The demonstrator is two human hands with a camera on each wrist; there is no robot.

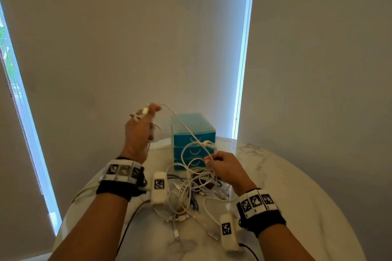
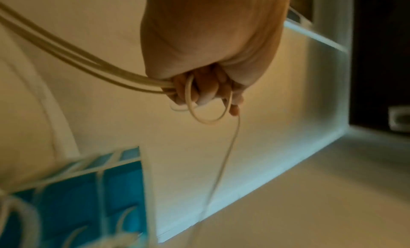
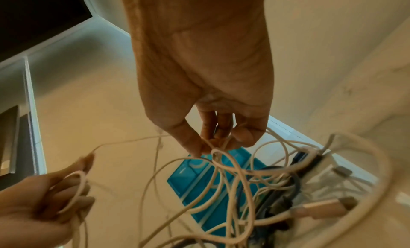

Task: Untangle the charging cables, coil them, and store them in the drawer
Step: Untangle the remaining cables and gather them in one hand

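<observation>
- Two hands are up over the marble table (image 1: 286, 186), and I place everything against the blue drawer unit (image 1: 194, 140), one unit with three closed drawers.
- Left of the unit and raised above it, my left hand (image 1: 139, 131) curls around several loops of a white cable (image 1: 184, 127).
- Only the left wrist view shows the loops (image 2: 206, 104) wound round the fingers; the head view hides them behind the hand.
- That cable runs down across the unit's front to my right hand (image 1: 224, 167), whose thumb and fingertips pinch it.
- Before the unit lies one tangled pile of cables (image 1: 191, 193), too knotted to count.
- Only the right wrist view shows a metal plug (image 3: 319, 208) in the pile.
</observation>
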